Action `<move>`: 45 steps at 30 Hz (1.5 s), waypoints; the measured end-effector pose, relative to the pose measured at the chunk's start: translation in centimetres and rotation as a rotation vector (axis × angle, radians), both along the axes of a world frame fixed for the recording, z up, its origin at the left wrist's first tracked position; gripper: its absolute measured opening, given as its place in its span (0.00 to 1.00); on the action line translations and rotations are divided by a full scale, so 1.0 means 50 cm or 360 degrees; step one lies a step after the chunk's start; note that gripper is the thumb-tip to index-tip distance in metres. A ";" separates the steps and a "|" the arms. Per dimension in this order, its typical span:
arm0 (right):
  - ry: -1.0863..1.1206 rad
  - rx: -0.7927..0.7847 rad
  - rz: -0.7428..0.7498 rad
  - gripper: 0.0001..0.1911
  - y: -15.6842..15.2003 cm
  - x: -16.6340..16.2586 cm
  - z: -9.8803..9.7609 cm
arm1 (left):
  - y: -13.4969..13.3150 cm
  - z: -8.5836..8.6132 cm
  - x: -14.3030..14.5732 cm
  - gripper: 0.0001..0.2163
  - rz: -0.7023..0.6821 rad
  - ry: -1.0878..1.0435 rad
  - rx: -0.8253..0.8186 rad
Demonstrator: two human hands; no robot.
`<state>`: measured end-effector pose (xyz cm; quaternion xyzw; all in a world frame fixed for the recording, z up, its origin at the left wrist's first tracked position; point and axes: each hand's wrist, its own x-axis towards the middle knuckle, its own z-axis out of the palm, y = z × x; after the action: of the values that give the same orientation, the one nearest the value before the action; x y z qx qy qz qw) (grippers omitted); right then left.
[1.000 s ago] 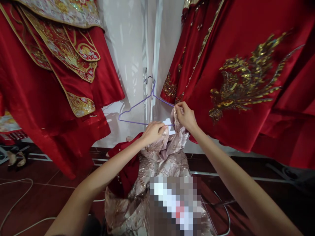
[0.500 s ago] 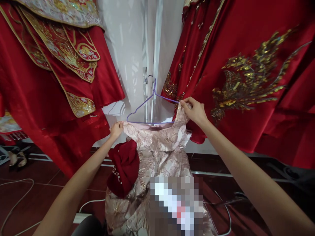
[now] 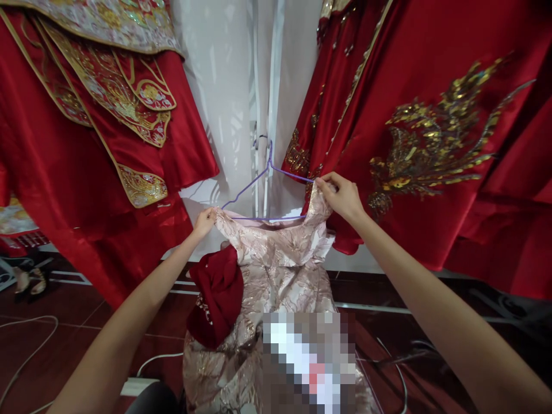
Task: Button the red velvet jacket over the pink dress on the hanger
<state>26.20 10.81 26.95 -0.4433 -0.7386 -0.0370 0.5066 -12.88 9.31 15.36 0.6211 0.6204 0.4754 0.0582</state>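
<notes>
A pale pink and gold brocade dress (image 3: 284, 244) hangs in front of me, spread between my two hands. My left hand (image 3: 204, 222) pinches its left shoulder edge. My right hand (image 3: 340, 195) is closed on the right shoulder strap, close to the arm of a purple wire hanger (image 3: 248, 187). The hanger's right end goes into the strap; its left end meets the left shoulder edge near my fingers. A dark red cloth piece with beads (image 3: 218, 296) lies against the dress's left side. Blurred blocks hide part of the skirt.
Red embroidered gowns hang on both sides, one at left (image 3: 190, 138) and one with a gold bird design (image 3: 431, 132) at right. White rack poles (image 3: 272, 86) stand behind the hanger. White cables (image 3: 54, 339) and high-heeled shoes (image 3: 38, 282) are on the dark red floor.
My left hand has lifted the left shoulder edge slightly, and it now covers the hanger's left end, which showed before. My right hand keeps its hold almost unmoved.
</notes>
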 end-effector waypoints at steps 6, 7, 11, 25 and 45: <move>0.0061 -0.0093 0.0161 0.17 0.024 -0.005 -0.032 | 0.030 0.113 0.063 0.17 -0.0377 0.0063 0.0266; 0.0073 -0.0103 0.0178 0.17 0.027 -0.006 -0.037 | 0.030 0.128 0.071 0.17 -0.0416 0.0085 0.0285; 0.0118 -0.0123 0.0200 0.17 0.036 -0.008 -0.049 | 0.006 0.130 0.064 0.16 -0.0395 -0.0120 0.0151; 0.0173 -0.0199 0.0252 0.17 0.053 -0.005 -0.056 | -0.183 -0.031 -0.033 0.20 -0.0660 -0.0258 -0.0990; 0.0026 0.0072 -0.0212 0.16 -0.099 -0.076 -0.068 | -0.071 0.255 0.239 0.11 0.0193 0.0157 0.0374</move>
<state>22.40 5.84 23.56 -0.4801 -0.7024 -0.0837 0.5188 -0.90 5.78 28.10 0.6075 0.5991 0.5163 -0.0743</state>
